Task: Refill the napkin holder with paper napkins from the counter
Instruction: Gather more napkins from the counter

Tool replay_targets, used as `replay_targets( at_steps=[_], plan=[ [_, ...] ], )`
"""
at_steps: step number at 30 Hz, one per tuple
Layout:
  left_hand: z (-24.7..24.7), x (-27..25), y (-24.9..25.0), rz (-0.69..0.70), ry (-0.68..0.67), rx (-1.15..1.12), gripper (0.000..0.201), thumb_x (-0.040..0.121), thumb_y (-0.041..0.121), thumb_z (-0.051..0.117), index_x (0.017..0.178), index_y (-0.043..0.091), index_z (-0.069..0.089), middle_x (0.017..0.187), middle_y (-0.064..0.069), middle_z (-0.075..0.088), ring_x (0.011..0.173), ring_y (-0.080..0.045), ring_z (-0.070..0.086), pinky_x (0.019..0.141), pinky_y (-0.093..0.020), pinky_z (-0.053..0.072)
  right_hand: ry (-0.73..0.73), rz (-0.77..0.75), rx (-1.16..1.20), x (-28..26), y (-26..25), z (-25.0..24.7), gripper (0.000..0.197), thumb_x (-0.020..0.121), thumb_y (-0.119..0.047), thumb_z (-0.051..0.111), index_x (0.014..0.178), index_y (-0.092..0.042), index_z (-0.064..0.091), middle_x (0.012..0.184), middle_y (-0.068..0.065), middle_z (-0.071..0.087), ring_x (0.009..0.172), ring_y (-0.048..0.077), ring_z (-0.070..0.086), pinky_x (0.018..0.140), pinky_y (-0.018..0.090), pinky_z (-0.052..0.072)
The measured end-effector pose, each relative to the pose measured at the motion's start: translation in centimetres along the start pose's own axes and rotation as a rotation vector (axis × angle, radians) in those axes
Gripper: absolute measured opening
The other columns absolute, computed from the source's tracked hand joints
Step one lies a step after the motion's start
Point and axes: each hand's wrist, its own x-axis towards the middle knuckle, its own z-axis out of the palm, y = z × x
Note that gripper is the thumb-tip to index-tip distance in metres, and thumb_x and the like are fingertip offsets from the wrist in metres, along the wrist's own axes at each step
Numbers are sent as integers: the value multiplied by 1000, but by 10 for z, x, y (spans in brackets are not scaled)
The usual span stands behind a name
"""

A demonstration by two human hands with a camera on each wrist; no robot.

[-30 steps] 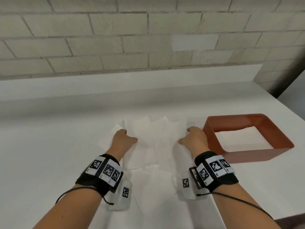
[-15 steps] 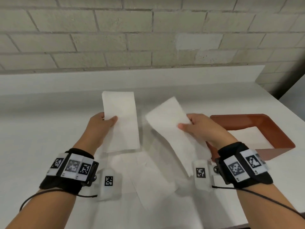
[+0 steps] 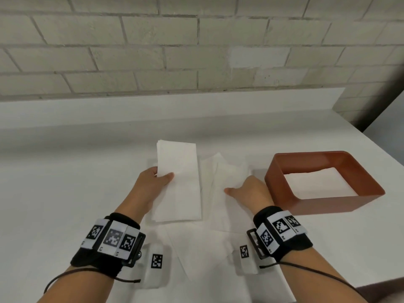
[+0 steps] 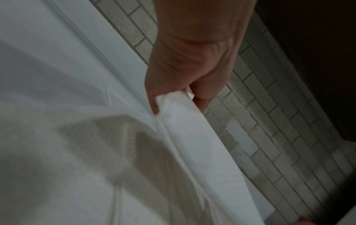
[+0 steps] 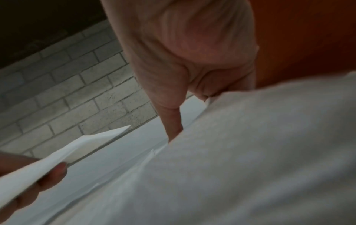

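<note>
Since half a second ago, the right hand (image 3: 251, 189) is lowering onto the loose napkins (image 3: 227, 178) beside the red holder (image 3: 323, 206), which is holding a white stack. Left wrist view: the left hand (image 4: 185, 73) is pinching a folded napkin (image 4: 192, 137). Right wrist view: right fingers (image 5: 174, 121) are pressing paper; their grip is unclear.

A plain service or canteen-style corner: a smooth white counter (image 3: 65, 182) with a raised back ledge runs along a pale painted brick wall (image 3: 196, 51), loose white paper napkins (image 3: 227, 178) spread beside a rust-red open-topped napkin holder (image 3: 282, 169).
</note>
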Motion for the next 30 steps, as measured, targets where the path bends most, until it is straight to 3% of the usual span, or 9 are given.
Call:
replay_targets(
  at_steps=[3,7,9,14,19,22,26,30],
  plan=[
    [10,-1,-9,-67,-8,31,16,89,11,63,102,4,60,97,-11,66,80,-24,63,65,-30,50,21,28,-154,-6,-7,5,45,79,-51,67,65,-12,49,65,-1,54,70,21,59,59,27,43],
    [18,1,-17,-74,34,105,8,86,11,64,81,10,59,91,-10,64,78,-24,61,61,-26,48,62,-2,-279,-9,-14,7,44,79,-53,65,80,-11,56,88,4,65,89,23,64,67,28,47],
    [20,3,-17,-69,32,120,10,84,12,66,90,5,62,93,-11,65,84,-29,63,63,-28,49,59,-8,-335,-8,-15,8,44,80,-54,63,83,-11,56,93,5,67,92,23,64,70,29,48],
    [21,5,-22,-46,48,167,26,81,14,68,102,-1,62,99,-14,66,89,-31,64,75,-34,52,11,55,-341,-6,-15,2,49,78,-59,63,81,-11,55,80,2,58,77,22,58,63,27,43],
    [20,2,-27,-20,39,163,26,82,14,68,103,1,62,99,-13,66,92,-31,64,84,-40,54,48,108,-235,-2,-10,5,68,69,-59,73,107,-3,60,101,6,67,92,25,66,62,27,44],
    [18,2,-27,-32,27,127,26,82,12,69,104,1,62,100,-13,67,93,-31,64,83,-40,54,66,115,-210,-2,-10,7,65,69,-57,74,106,-4,61,104,7,67,96,25,65,65,28,44],
    [17,1,-27,-49,-7,89,29,81,10,69,108,0,61,103,-13,66,95,-32,64,78,-36,53,78,135,-176,1,-10,10,76,66,-56,76,116,-2,58,113,10,65,104,27,63,73,30,48],
    [16,-1,-25,-50,-38,70,29,82,7,68,109,0,61,100,-12,65,92,-29,62,67,-28,51,62,161,-104,6,-10,11,78,64,-49,81,118,1,56,108,10,67,98,27,65,68,29,46]
  ],
)
